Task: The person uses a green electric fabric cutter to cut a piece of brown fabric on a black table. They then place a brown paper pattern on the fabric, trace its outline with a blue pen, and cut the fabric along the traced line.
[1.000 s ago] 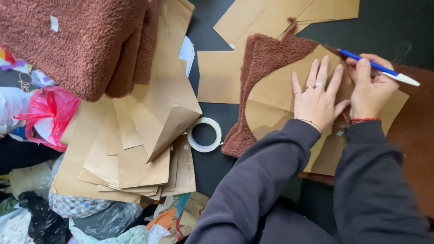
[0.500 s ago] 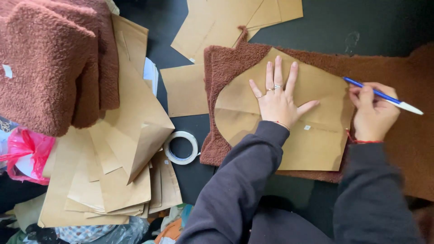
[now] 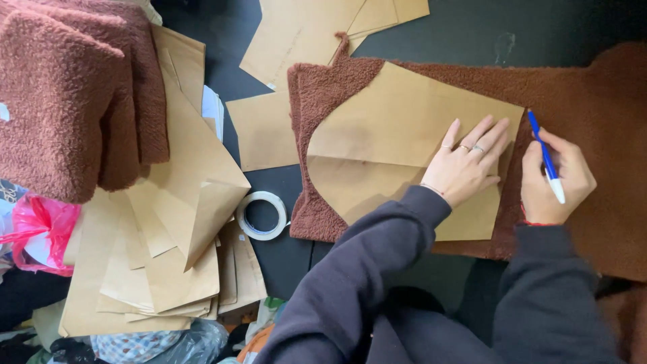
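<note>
1. Head view, the work itself: the tan paper pattern (image 3: 377, 135) lies flat on the brown fleece (image 3: 593, 87), which is spread on the dark bench (image 3: 445, 27). The pattern's curved side faces left and its straight edge faces right.
2. Your left hand (image 3: 465, 168) rests palm down on the lower right part of the pattern. Its fingers (image 3: 480, 132) are straight and slightly apart, gripping nothing, only pressing the paper down.
3. Your right hand (image 3: 559, 182) sits on the fleece just right of the pattern. Its fingers are clamped on a blue pen (image 3: 544, 156), whose tip is at the pattern's upper right corner.
4. Judging by this, you are marking the fleece along the pattern's right edge. A clean line calls for steady left-hand pressure, so the paper cannot creep on the pile, and for the pen tip to stay tight against the edge.
5. Left of the pattern: a tape roll (image 3: 263, 216) just beside the fleece, then a stack of paper pieces (image 3: 168, 269), and folded fleece (image 3: 60, 101) well apart.
6. Against half a second ago: your left fingers were splayed wider, and the pen lay slanted off to the right. Now it stands steeper, with the tip brought in to the edge.
</note>
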